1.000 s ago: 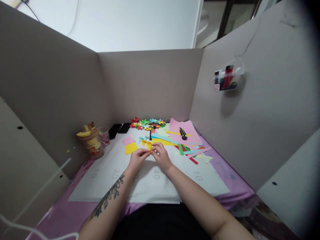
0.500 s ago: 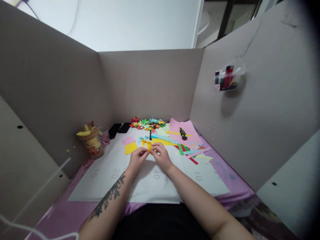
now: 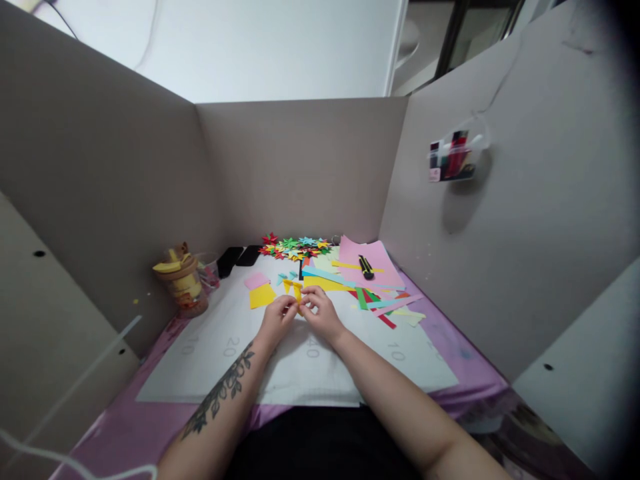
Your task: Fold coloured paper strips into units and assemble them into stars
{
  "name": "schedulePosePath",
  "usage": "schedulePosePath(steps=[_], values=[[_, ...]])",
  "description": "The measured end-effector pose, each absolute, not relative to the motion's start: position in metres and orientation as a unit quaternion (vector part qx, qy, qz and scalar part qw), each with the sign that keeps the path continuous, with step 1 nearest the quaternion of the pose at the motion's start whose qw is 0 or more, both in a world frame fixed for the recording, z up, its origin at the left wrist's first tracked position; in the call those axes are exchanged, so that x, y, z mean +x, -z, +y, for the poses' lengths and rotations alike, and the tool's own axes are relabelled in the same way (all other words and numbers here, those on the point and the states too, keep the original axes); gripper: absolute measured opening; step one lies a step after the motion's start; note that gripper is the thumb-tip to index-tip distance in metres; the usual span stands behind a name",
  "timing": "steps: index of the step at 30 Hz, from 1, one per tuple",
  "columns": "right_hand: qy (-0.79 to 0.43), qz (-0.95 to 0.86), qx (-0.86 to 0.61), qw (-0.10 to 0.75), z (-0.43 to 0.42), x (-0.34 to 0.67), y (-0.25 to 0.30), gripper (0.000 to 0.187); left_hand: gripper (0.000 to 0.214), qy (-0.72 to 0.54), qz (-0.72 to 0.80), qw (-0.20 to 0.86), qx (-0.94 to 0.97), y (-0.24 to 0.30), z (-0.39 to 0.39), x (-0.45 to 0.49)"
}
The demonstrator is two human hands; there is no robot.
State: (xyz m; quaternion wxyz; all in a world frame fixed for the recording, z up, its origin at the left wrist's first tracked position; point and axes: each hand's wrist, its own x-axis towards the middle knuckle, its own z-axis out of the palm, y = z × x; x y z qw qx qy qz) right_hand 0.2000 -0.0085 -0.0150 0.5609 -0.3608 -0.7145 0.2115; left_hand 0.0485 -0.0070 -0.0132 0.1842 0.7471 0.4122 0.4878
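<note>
Between my two hands, over the middle of the white sheet [image 3: 335, 373], is a small folded piece of yellow paper [image 3: 298, 293]. My left hand [image 3: 277, 317] pinches it from the left with thumb and fingertips. From the other side my right hand [image 3: 320, 312] grips it the same way, fingertips close to the left ones. The fingers hide part of its folds. Just behind lies another small yellow folded piece [image 3: 287, 285]. A flat yellow paper square [image 3: 262, 296] rests left of my hands, overlapping a pink one [image 3: 257, 281]. Small light-blue folded pieces [image 3: 283, 277] sit beyond.
Colourful folded paper stars [image 3: 295, 249] are heaped at the back. On the right, a black and yellow utility knife [image 3: 366, 267] lies on pink paper [image 3: 385, 263], near scattered paper strips [image 3: 375, 303]. Left stand a decorated cup [image 3: 185, 287] and two black phones [image 3: 249, 256]. Grey panels enclose the table.
The yellow piece in my hands has turned a little and now also shows below my fingertips. My fingers have shifted slightly on it; everything else is unchanged.
</note>
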Motion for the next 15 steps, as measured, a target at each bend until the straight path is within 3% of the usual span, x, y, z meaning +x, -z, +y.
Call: schedulePosePath(steps=[9, 15], values=[[-0.301, -0.666, -0.377, 0.569, -0.002, 0.198, 0.018, 0.005, 0.011, -0.503, 0.411, 0.230, 0.724, 0.013, -0.007, 0.051], [-0.342, -0.631, -0.380, 0.584, 0.001, 0.200, 0.021, 0.008, 0.027, -0.523, 0.409, 0.270, 0.697, 0.020, -0.003, 0.051]])
